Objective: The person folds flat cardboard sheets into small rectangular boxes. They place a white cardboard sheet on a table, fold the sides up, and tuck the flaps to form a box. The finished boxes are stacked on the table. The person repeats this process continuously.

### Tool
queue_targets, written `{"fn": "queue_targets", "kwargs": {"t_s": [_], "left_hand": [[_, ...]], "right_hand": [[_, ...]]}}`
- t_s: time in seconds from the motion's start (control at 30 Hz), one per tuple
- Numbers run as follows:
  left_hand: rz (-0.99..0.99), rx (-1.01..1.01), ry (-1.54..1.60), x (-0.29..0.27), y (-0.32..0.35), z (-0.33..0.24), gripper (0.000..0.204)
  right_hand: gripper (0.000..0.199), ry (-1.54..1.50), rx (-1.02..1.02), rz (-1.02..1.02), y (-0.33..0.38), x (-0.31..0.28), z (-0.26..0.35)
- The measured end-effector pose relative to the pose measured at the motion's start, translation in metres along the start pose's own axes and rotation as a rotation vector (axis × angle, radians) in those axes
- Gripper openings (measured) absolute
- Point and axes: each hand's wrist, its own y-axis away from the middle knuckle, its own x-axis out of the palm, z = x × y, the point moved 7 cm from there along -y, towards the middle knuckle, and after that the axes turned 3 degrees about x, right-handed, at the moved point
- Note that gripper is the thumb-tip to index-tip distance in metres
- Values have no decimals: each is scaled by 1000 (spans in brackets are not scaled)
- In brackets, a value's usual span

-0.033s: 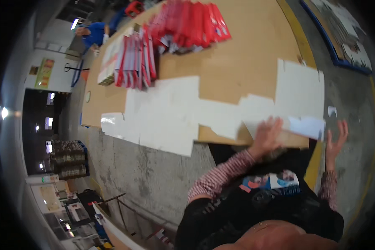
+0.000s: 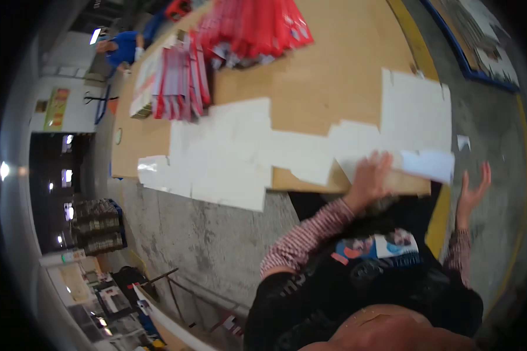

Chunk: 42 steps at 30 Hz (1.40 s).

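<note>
A large white cut-out cardboard sheet (image 2: 222,152) lies flat along the near side of the brown table (image 2: 328,88), its left part hanging past the edge. My left hand (image 2: 369,178) rests with its fingers stretched out on the near right part of the sheet, beside a folded-looking bluish-white flap (image 2: 427,165). Past the table's right edge, my right hand (image 2: 473,190) is in the air with its fingers apart, holding nothing. It is nearest to the flap's end but apart from it.
Red-and-white flat packages (image 2: 252,29) lie in a pile at the far side, with more standing in a row (image 2: 181,82). A co-worker in a blue top (image 2: 123,50) is at the far left. A loaded blue pallet (image 2: 471,73) stands far right; a white scrap (image 2: 463,143) lies on the floor.
The whole view has shifted slightly, so the table and packages appear a little further left and higher. Both hands keep nearly the same pose.
</note>
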Motion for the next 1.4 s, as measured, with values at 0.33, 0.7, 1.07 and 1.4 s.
{"fn": "queue_targets", "kwargs": {"t_s": [0.33,0.7,1.07,1.4], "left_hand": [[219,179,222,25,-45,-111,108],[288,-11,-90,-2,0,-67,77],[61,146,145,16,-25,-75,40],[123,-448,360,21,-39,-20,31]], "right_hand": [[36,-934,812,69,72,66,-57],[81,-476,-444,856,23,97,153],[36,-1813,868,318,9,88,-100],[54,-929,291,774,26,96,22]]}}
